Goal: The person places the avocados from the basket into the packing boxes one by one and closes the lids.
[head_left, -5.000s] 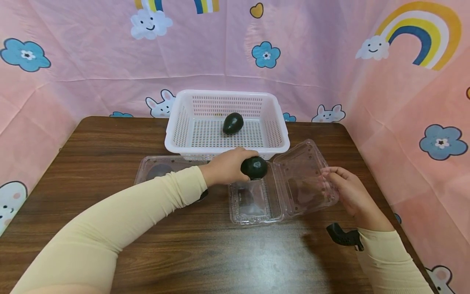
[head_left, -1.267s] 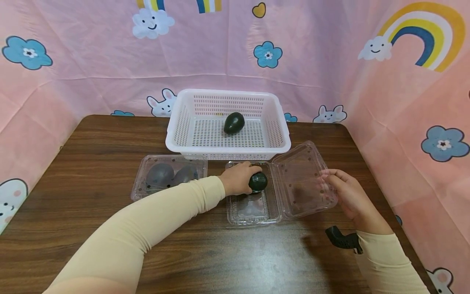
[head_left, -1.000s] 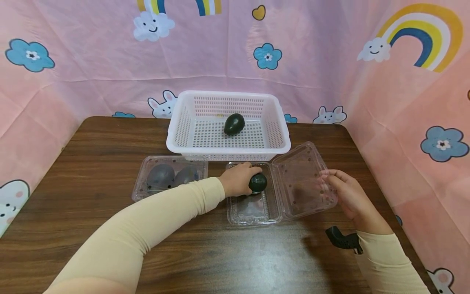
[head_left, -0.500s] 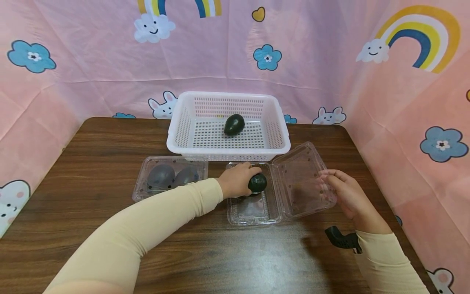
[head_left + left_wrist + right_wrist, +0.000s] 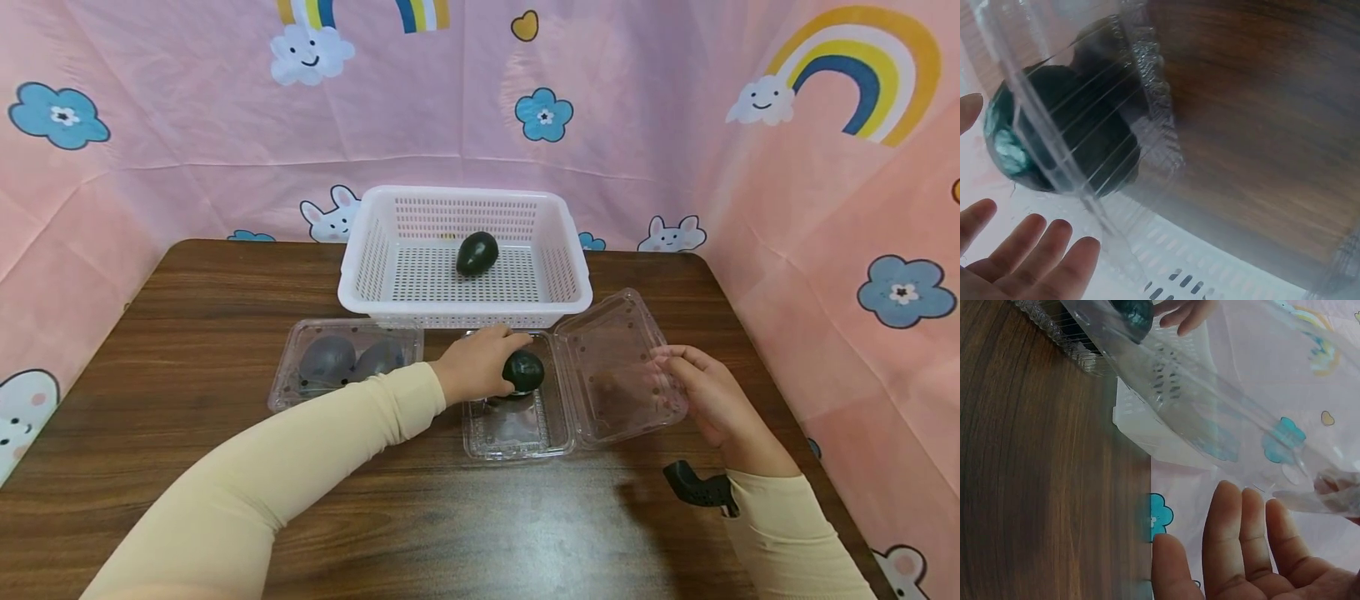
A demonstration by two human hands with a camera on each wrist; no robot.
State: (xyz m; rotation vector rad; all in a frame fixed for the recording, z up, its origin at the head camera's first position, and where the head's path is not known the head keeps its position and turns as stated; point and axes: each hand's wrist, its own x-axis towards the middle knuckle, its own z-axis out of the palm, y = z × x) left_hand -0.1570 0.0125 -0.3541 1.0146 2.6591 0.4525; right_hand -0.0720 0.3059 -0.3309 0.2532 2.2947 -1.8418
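Note:
A dark green avocado [image 5: 525,372] sits in the base of a clear plastic clamshell box [image 5: 517,448] at mid-table. My left hand [image 5: 474,365] is at its left side; in the left wrist view the fingers [image 5: 1054,250] are extended and stand apart from the avocado [image 5: 1066,131]. Its far fingers are partly hidden in the head view. Held by its outer edge, the raised clear lid [image 5: 618,371] is pinched by my right hand [image 5: 701,387]. In the right wrist view the other fingers of that hand [image 5: 1260,556] extend beside the lid.
Behind the boxes stands a white perforated basket [image 5: 465,307] with one avocado [image 5: 477,253] inside. A second, closed clear box [image 5: 281,379] at left holds two avocados, partly behind the left sleeve [image 5: 300,467]. Patterned pink cloth [image 5: 225,125] walls the table [image 5: 420,525].
The left hand lowered the avocado into the box. Over the last half second it has shifted slightly left and loosened from it. The right hand and lid have barely moved.

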